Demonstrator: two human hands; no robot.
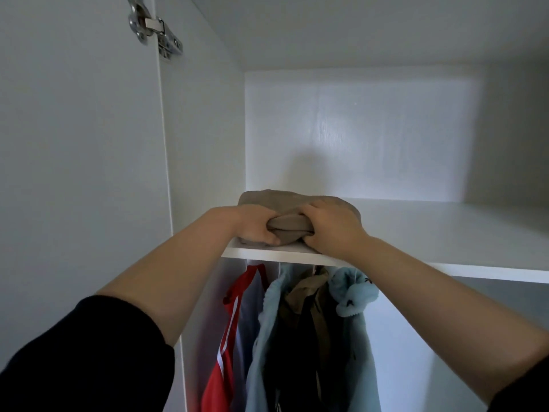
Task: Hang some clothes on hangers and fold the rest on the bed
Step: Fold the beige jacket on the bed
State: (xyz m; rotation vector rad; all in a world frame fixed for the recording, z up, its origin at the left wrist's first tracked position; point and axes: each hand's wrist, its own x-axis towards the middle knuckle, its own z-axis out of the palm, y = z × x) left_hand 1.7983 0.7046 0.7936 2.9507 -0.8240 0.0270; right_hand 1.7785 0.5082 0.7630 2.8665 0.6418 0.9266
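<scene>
Wardrobe door hinge (154,28) is seen far upper left, door swung open. Below the shelf, a red garment (225,352) is hung at the left end of the row.

Left grip (255,226) is clenched on the near left corner of the folded tan garment (285,200), fingers curled under the front fold. The garment is lying on the upper wardrobe shelf, close to the front edge and near the left side wall. Right grip (332,227) is clenched on its near right corner, with the palm laid over the top. A light blue fleece (353,289) is hung just under that hand. Shelf (445,230) is shown bare to the right.

Step judged: the folded bundle is being handled at the shelf. Whether it is being stowed or fetched cannot be told.

Done well: both corners are to be held level so the folds are not sprung. The bundle is better slid flat along the board than lifted by the front fold alone, which is already bunched between the grips. Support under the stack is advised, and overhang at the front edge is to be avoided.
</scene>
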